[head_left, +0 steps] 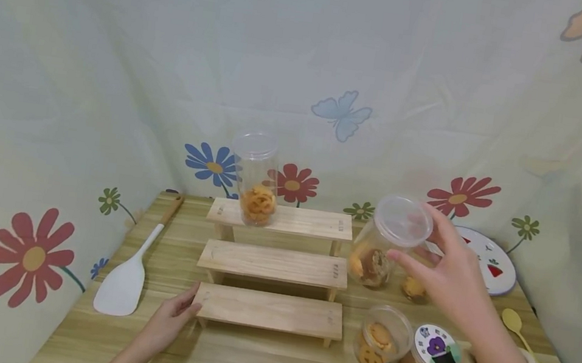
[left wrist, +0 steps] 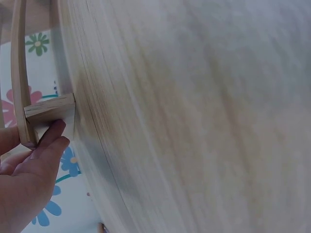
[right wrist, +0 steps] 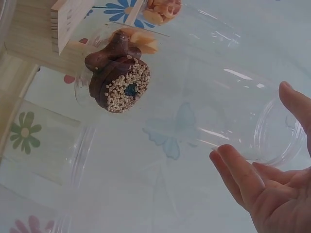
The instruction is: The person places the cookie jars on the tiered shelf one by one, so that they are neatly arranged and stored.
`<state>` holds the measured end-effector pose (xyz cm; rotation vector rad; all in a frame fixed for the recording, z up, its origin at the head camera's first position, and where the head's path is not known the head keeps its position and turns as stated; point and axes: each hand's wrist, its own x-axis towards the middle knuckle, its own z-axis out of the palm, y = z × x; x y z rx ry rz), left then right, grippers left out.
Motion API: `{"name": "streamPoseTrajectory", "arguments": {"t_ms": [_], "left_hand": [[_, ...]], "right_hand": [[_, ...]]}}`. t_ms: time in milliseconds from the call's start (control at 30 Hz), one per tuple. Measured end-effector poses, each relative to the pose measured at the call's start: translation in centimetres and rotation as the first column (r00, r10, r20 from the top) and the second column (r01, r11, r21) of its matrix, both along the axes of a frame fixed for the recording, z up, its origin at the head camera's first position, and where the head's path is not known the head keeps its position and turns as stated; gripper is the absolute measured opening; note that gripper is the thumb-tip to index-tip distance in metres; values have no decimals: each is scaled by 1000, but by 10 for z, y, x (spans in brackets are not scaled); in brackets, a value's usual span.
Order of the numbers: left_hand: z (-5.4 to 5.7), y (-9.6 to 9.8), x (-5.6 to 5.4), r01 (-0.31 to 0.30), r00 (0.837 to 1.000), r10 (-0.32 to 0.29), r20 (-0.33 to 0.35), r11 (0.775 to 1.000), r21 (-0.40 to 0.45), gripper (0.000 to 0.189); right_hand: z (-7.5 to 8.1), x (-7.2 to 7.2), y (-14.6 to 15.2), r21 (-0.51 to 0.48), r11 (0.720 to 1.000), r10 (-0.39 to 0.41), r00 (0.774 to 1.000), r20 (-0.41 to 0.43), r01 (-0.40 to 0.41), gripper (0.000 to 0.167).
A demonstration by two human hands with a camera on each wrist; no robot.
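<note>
Flowered curtain [head_left: 264, 49] behind, a right hand [head_left: 453, 267] clasps a snack jar [head_left: 378, 240] near its lid [head_left: 404, 220], thumb opposite fingers, right of the wooden stand [head_left: 269, 263]; a left hand [head_left: 168, 320] pinches the lowest step [head_left: 269, 310], seemingly for steadiness.

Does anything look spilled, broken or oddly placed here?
Nothing stands out: no spill or damage shows. Snacks lie inside the lidded jar the right hand holds and the top-tier jar; the wooden stand looks level.
</note>
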<state>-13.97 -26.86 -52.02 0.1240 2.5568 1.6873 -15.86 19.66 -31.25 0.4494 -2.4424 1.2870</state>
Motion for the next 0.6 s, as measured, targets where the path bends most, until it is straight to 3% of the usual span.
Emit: {"name": "streamPoseTrajectory", "arguments": {"t_ms": [600], "left_hand": [[-1, 0, 1, -9, 1000, 9, -23, 1000, 7, 54]], "right_hand": [[19, -19, -21, -18, 999, 25, 999, -43, -26, 85]]}}
